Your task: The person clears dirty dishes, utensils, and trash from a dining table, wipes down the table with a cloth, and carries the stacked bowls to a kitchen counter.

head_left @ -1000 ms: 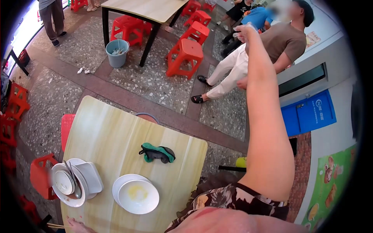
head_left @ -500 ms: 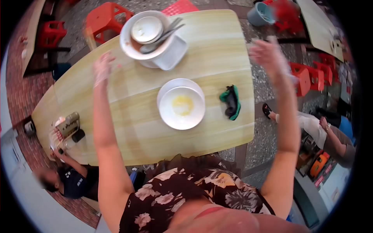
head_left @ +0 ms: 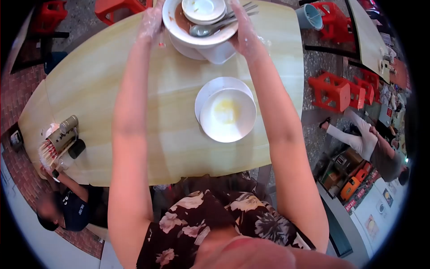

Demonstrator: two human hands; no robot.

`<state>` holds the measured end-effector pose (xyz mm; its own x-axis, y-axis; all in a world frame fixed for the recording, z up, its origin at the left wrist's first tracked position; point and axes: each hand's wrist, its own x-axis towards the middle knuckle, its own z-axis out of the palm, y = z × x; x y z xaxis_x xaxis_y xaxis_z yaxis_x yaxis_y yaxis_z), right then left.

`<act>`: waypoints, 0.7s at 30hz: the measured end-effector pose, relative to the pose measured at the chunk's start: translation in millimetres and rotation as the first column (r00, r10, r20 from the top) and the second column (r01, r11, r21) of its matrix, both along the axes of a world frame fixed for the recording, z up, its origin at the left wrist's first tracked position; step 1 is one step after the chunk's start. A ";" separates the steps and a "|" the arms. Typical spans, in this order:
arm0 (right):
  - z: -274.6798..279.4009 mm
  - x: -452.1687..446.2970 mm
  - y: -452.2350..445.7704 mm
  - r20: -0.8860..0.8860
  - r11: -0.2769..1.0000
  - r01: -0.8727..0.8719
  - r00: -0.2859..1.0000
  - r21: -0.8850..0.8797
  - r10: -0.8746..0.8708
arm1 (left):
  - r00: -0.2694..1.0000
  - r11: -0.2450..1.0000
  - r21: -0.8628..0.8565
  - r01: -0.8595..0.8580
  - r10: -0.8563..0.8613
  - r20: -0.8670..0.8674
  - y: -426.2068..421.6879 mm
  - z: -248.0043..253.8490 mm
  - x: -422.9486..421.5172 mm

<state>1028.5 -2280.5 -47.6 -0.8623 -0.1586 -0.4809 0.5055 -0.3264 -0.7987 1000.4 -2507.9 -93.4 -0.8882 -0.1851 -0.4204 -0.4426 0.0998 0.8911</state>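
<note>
My left hand (head_left: 152, 23) and my right hand (head_left: 245, 33), both in thin clear plastic gloves, are closed on opposite sides of a large white bowl (head_left: 204, 43). Reddish-brown sauce coats its inside. Small stacked white dishes (head_left: 204, 10) and metal spoons (head_left: 204, 31) lie in it. Partly hidden below the bowl are a white plate (head_left: 184, 50) and a white angular dish (head_left: 222, 54). Whether the bowl is raised off them I cannot tell. Nearer to me, a white bowl (head_left: 228, 121) with yellowish liquid overlaps another white dish (head_left: 210, 86).
A holder with chopsticks (head_left: 50, 150) and a metal canister (head_left: 69, 123) stand at the table's left end, beside a seated person (head_left: 74, 208). Red stools (head_left: 333, 92) and a light blue bucket (head_left: 309, 17) are at the right. Another person (head_left: 376, 143) stands beyond.
Both hands have come inward from either side and taken hold of the large bowl. My right forearm now covers the spot where the green and black item lay. The view has shifted.
</note>
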 end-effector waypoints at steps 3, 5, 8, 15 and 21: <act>-1.0 1.7 -5.5 -0.224 0.978 0.116 0.962 -0.173 -0.154 | 0.998 0.988 -0.140 -0.062 0.062 -0.003 20.8 38.9 6.2; 17.6 13.2 5.0 -0.153 0.985 0.104 0.980 -0.134 -0.124 | 0.994 0.990 -0.120 -0.068 0.057 -0.094 25.8 52.1 22.4; 65.3 50.6 18.6 -0.248 0.965 0.171 0.962 0.201 -0.118 | 0.988 0.999 -0.014 -0.046 0.043 -0.152 28.3 58.1 58.7; 61.8 185.5 70.9 0.114 0.850 0.094 0.977 0.518 -0.178 | 0.998 0.990 0.126 -0.063 0.059 0.032 85.6 90.3 206.6; 18.2 246.2 79.3 0.163 0.893 0.197 0.945 0.404 -0.283 | 0.989 0.993 0.085 -0.076 0.064 0.137 102.1 38.4 282.5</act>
<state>1274.7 -2201.2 -29.4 -0.7212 0.2705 -0.6378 0.6211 -0.1552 -0.7682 1282.9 -2405.8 -55.0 -0.8092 -0.2015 -0.5519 -0.5612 -0.0131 0.8276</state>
